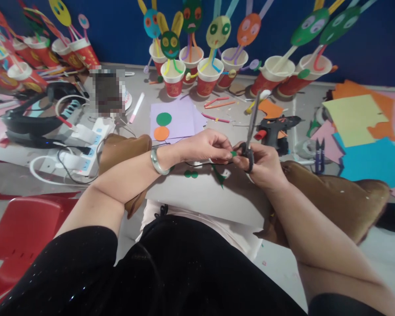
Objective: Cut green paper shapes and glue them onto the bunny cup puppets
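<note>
Between the fingertips of my left hand (212, 145) is a small green paper piece (233, 154). My right hand (265, 164) has the black handles of a pair of scissors (252, 125) round its fingers, with the blades pointing up and away from me. Its thumb and fingertip also meet the green piece's right edge. On the table just below my hands lie two small green paper circles (191, 174) side by side and a pointed green scrap (220, 177). Left of my hands, a larger green circle and an orange circle (161, 133) rest on purple paper (184, 115).
Paper cups (173, 79) with paper-faced stick figures line the back. A glue gun (278, 129), pliers (320, 156) and coloured sheets (371, 158) lie to the right. A power strip (94, 147) with cables and a black headset (29, 118) are on the left. Brown cushions (335, 197) flank the work spot.
</note>
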The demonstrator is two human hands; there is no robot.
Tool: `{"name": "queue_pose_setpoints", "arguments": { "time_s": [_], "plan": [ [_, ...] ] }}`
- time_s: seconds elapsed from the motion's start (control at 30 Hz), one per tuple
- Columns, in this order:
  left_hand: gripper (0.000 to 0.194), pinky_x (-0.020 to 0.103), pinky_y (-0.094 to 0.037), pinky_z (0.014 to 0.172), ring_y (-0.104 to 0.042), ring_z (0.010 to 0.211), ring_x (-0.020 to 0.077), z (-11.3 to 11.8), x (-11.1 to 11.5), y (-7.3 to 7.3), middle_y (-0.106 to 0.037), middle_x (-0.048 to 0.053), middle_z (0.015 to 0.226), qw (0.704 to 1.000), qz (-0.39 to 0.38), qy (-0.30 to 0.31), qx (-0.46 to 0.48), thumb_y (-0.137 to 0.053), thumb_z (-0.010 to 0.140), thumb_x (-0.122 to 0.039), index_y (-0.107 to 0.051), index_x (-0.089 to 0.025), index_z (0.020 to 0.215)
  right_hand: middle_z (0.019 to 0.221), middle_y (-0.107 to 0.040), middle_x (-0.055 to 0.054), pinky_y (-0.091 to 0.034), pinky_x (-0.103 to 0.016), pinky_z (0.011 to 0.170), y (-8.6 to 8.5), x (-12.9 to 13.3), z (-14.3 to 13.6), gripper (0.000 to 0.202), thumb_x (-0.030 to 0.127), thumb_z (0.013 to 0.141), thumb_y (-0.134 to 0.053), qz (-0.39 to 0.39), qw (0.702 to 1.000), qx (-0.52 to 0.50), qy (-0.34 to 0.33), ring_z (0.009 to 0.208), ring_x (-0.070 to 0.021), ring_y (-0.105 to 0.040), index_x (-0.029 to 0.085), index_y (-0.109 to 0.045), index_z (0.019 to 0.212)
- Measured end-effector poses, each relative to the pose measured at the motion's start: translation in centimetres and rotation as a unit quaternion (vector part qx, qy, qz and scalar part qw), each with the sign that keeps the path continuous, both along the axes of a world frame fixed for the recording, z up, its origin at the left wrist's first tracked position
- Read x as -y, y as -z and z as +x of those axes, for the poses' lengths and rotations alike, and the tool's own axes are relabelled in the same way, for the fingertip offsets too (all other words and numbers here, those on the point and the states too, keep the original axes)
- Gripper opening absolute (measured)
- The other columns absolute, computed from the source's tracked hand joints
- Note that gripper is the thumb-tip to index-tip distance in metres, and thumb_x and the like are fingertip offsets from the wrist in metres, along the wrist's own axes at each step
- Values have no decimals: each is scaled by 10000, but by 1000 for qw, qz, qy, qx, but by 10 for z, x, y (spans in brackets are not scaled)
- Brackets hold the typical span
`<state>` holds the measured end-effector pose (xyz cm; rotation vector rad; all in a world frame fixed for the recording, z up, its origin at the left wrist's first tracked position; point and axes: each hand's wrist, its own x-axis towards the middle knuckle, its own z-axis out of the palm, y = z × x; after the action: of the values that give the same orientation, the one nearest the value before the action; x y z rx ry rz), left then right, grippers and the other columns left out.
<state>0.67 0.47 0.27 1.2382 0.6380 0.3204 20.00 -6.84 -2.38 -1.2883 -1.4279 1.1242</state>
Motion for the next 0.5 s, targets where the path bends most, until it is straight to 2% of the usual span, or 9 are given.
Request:
{"name": "queue_pose_setpoints", "arguments": {
  "time_s": [0.1,0.17,0.27,0.3,0.37,0.5],
  "plan": [
    [139,172,-483,616,-625,583,45,1,1,0,-700,-18,628,999,27,-17,-5,-730,802,-1,-682,-109,731,704,-625,-10,-493,-348,662,6,-2,1,537,650,648,-948,18,1000,2,5,663,-167,-531,236,-607,652],
    [140,170,-475,610,-613,574,41,1,2,-1,-680,-33,611,997,36,-62,4,-717,809,-18,-662,-122,734,726,-617,-22,-497,-374,687,10,-9,8,543,720,740,-854,49,994,-24,91,679,-185,-536,256,-581,672],
    [145,179,-474,623,-612,583,41,2,1,-4,-667,-45,626,987,21,-160,26,-713,847,-62,-626,-141,761,775,-612,-47,-500,-409,692,13,-22,26,612,836,812,-674,75,955,-129,256,677,-203,-512,286,-427,707],
    [147,181,-476,632,-614,590,40,2,1,-5,-667,-48,639,982,10,-187,31,-714,864,-83,-617,-147,774,780,-605,-48,-502,-408,698,13,-26,32,617,838,807,-661,56,949,-161,266,684,-203,-509,288,-393,722],
    [159,183,-478,645,-616,600,34,3,0,-6,-669,-56,668,975,-14,-219,36,-722,888,-113,-603,-154,790,776,-576,-33,-485,-385,687,13,-31,38,578,772,787,-691,36,945,-204,255,690,-196,-509,286,-384,736],
    [179,181,-465,643,-616,614,27,4,-1,-5,-665,-66,694,969,-38,-240,46,-754,898,-134,-606,-155,800,820,-615,-29,-489,-372,725,16,-23,25,472,614,745,-829,42,976,-169,129,770,-209,-578,268,-510,709]
  ]
}}
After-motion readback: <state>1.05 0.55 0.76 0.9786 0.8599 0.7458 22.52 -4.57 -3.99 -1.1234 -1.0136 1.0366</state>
